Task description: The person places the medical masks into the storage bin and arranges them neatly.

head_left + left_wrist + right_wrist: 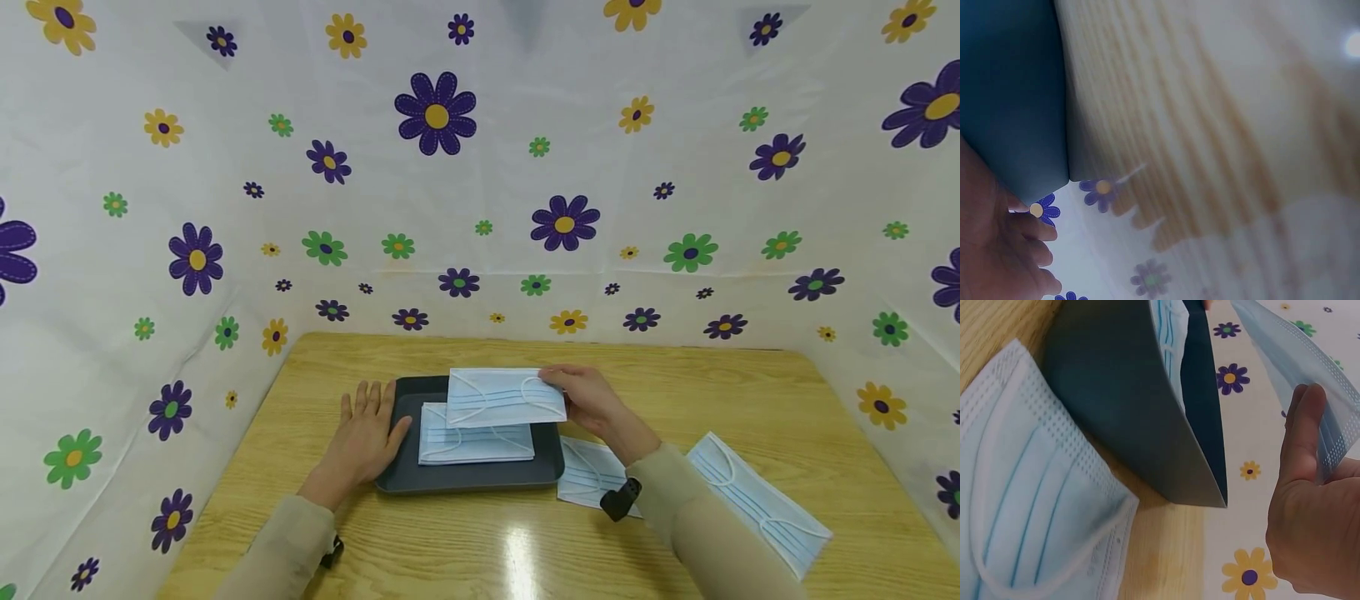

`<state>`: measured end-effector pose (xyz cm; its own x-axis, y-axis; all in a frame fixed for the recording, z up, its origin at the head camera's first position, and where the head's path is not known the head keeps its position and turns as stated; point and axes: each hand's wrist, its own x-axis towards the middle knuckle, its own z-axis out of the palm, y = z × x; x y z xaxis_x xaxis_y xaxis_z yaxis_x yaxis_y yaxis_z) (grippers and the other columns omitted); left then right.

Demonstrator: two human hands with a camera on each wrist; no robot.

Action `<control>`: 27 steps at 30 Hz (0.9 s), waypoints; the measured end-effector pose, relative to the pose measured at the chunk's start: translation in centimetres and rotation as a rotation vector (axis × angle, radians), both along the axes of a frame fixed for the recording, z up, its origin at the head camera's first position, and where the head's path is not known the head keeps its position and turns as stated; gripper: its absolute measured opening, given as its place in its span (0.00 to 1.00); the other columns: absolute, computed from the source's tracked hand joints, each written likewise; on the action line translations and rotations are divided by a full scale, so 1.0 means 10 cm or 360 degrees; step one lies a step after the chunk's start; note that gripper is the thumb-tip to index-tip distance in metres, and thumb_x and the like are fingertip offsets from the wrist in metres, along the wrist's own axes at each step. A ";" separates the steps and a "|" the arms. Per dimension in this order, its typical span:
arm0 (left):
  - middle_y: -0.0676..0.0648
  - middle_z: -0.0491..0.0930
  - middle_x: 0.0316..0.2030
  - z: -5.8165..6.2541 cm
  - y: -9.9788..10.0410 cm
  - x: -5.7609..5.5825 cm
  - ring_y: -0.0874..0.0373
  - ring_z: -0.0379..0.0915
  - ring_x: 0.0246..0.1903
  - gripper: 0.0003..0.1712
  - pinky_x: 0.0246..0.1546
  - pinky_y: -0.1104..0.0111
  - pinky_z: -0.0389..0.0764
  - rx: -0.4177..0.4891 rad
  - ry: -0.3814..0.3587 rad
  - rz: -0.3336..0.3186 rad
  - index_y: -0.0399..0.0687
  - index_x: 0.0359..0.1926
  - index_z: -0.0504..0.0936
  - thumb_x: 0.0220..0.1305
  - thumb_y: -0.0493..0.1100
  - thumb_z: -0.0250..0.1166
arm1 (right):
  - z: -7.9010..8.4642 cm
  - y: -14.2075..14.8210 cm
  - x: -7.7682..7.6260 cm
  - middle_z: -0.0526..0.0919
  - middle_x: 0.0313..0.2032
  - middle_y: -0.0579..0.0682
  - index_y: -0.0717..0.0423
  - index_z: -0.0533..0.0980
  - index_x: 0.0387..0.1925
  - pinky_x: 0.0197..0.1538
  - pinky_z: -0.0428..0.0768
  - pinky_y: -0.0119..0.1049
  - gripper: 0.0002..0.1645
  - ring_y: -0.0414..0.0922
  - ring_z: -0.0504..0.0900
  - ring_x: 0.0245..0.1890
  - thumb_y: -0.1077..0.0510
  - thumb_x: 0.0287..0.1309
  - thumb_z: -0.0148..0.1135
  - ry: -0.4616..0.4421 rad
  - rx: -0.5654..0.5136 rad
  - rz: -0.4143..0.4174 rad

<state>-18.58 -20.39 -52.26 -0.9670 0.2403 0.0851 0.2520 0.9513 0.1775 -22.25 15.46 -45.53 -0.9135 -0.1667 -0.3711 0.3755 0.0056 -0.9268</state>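
A light blue face mask (pixel 506 397) is pinched at its right end by my right hand (pixel 600 408), which holds it above a dark grey tray (pixel 480 481). In the right wrist view, the mask (pixel 1310 356) sits between the thumb and fingers of that hand (pixel 1319 531). Beneath it, a stack of face masks (pixel 476 446) lies in the tray, partly hidden by the held one. My left hand (pixel 363 437) rests at the tray's left edge with its fingers straight and spread. The left wrist view shows this hand (pixel 1004 250) beside the tray wall (pixel 1016 94).
One loose mask (pixel 588 475) lies on the wooden table (pixel 450 550) against the tray's right side, partly under my right forearm. Another mask (pixel 761 504) lies slanted farther right. A white cloth with flowers (pixel 510 167) surrounds the table's back and sides.
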 end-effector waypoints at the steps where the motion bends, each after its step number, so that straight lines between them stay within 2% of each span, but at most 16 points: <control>1: 0.29 0.53 0.74 0.00 0.00 0.00 0.32 0.42 0.75 0.43 0.71 0.35 0.43 -0.0002 0.0001 0.0003 0.39 0.78 0.48 0.77 0.62 0.43 | -0.01 -0.03 -0.01 0.81 0.44 0.55 0.66 0.72 0.64 0.37 0.85 0.32 0.27 0.43 0.82 0.34 0.54 0.70 0.58 -0.0007 0.0000 0.0004; 13: 0.29 0.54 0.74 0.02 0.02 0.01 0.32 0.42 0.75 0.43 0.71 0.35 0.43 0.0009 -0.0013 0.0010 0.39 0.78 0.48 0.77 0.62 0.43 | -0.19 -0.31 -0.06 0.82 0.36 0.50 0.71 0.76 0.55 0.32 0.82 0.32 0.19 0.40 0.81 0.31 0.60 0.70 0.57 -0.0044 -0.0036 0.0021; 27: 0.29 0.53 0.74 0.05 0.05 0.01 0.32 0.41 0.75 0.43 0.71 0.36 0.41 0.0019 -0.0032 0.0018 0.39 0.78 0.48 0.77 0.63 0.42 | -0.20 -0.42 -0.07 0.83 0.31 0.49 0.72 0.77 0.53 0.29 0.82 0.31 0.18 0.38 0.82 0.26 0.62 0.69 0.57 -0.0054 -0.0006 0.0075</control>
